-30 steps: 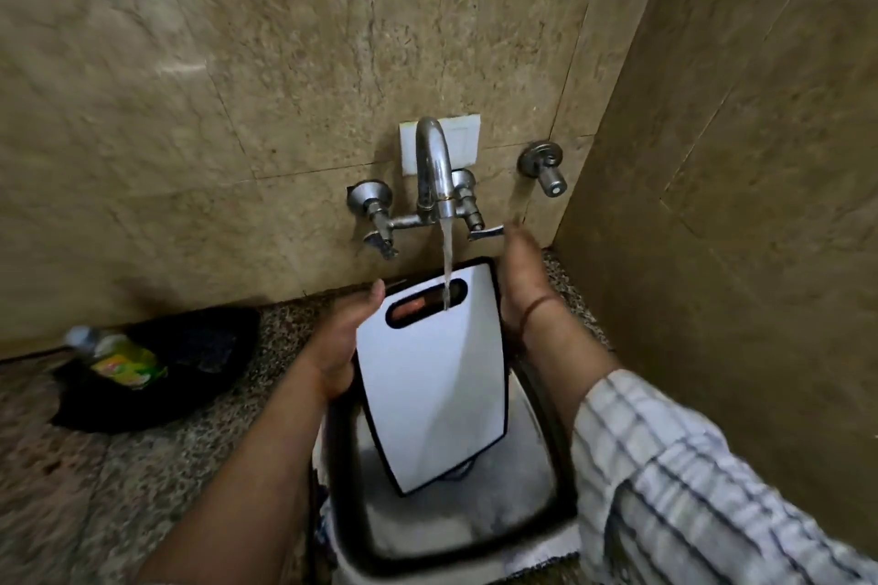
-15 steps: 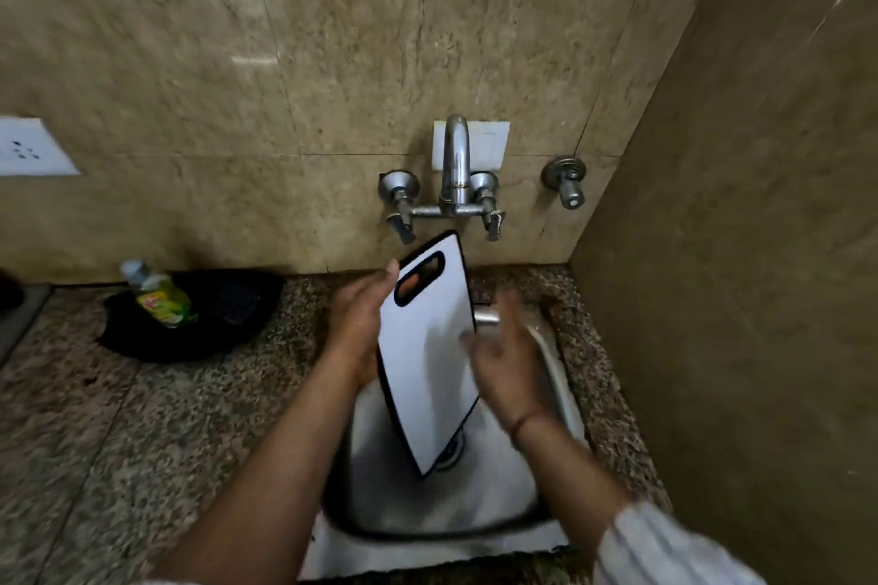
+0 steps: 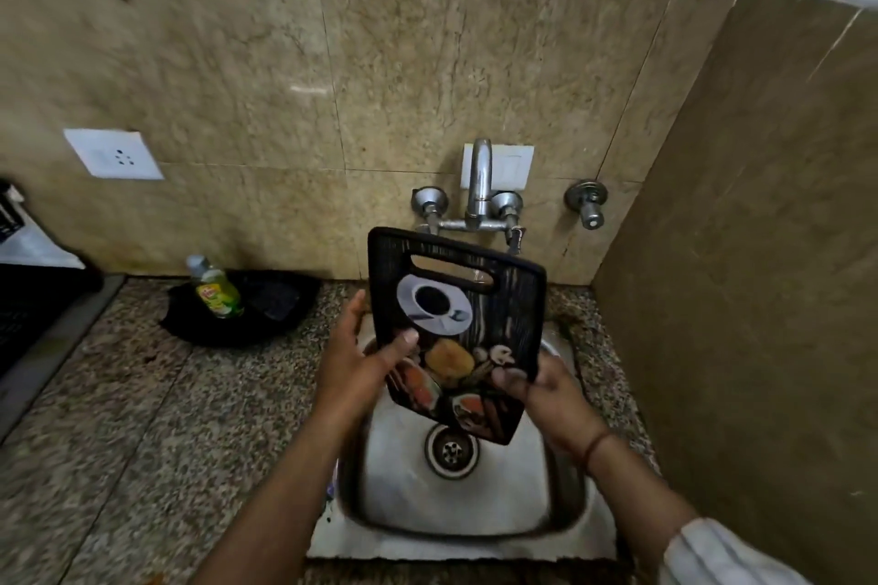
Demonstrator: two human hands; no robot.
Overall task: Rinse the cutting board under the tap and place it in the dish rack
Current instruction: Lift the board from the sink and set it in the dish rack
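Note:
I hold the cutting board (image 3: 494, 313) upright over the steel sink (image 3: 560, 508), its dark printed side with a coffee cup and food pictures facing me and its handle slot at the top. My left hand (image 3: 354, 366) grips its left edge, thumb on the printed face. My right hand (image 3: 541, 387) grips the lower right corner. The tap (image 3: 480, 178) on the wall stands just behind the board's top edge; no water stream shows.
A green dish soap bottle (image 3: 216, 290) lies in a black tray (image 3: 280, 299) on the speckled granite counter (image 3: 142, 418) to the left. A wall socket (image 3: 114, 153) is at upper left. A side wall (image 3: 760, 275) closes off the right. A dark appliance (image 3: 33, 299) is at far left.
The tap's water stream has stopped. The board has been turned from its white side to its printed side, and my right hand has come off the tap handle onto the board's corner.

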